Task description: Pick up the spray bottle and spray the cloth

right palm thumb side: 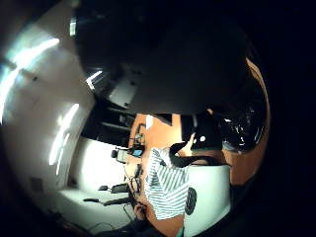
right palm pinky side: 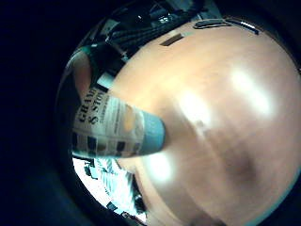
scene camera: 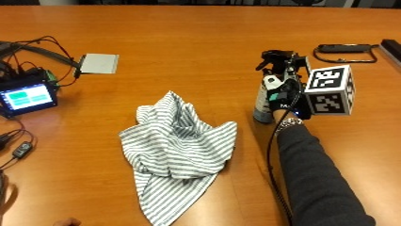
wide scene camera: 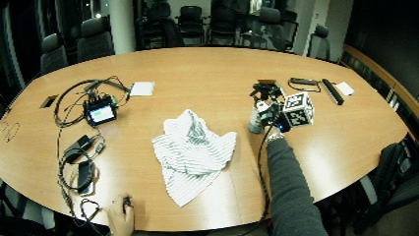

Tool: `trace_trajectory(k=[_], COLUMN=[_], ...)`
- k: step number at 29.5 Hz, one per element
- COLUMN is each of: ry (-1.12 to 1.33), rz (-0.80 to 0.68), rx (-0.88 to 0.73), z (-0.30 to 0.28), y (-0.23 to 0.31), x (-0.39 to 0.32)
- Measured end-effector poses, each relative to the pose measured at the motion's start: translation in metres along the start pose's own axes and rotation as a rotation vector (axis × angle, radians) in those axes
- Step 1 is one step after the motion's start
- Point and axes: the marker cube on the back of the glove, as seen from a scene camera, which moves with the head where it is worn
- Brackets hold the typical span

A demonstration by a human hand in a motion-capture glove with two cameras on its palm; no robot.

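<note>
A striped grey-and-white cloth [scene camera: 177, 148] lies crumpled on the wooden table [scene camera: 188, 37]. To its right stands the spray bottle [scene camera: 262, 102], upright, with a black trigger head [scene camera: 279, 59]. My gloved right hand [scene camera: 285, 96] grips the bottle's neck and body from the right, fingers curled round it. Whether the base touches the table I cannot tell. In the little finger side palm view the labelled bottle [right palm pinky side: 110, 127] lies close against the palm over the table [right palm pinky side: 221, 108]. The thumb side palm view shows the cloth [right palm thumb side: 165, 185] beside the black trigger head [right palm thumb side: 202, 136].
A small screen device [scene camera: 28, 96] with cables sits at the table's left, a grey pad [scene camera: 100, 63] behind it. A black strap-like object [scene camera: 344, 48] lies at the far right. A bare hand [wide scene camera: 121, 214] rests at the near edge. Chairs [wide scene camera: 190, 19] ring the table.
</note>
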Motion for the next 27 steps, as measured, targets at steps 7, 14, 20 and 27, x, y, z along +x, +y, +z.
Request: trace_trajectory(k=[7,14,20,27], ry=[-0.078,-0.085,0.013,0.192], rz=[-0.125,-0.196,-0.282,-0.498], rx=[0.181,0.181,0.043,-0.081], z=[-0.004,-0.008,-0.004,-0.013], y=[0.002,-0.005,0.011,0.028], x=[0.013,0.019,0.02,-0.04])
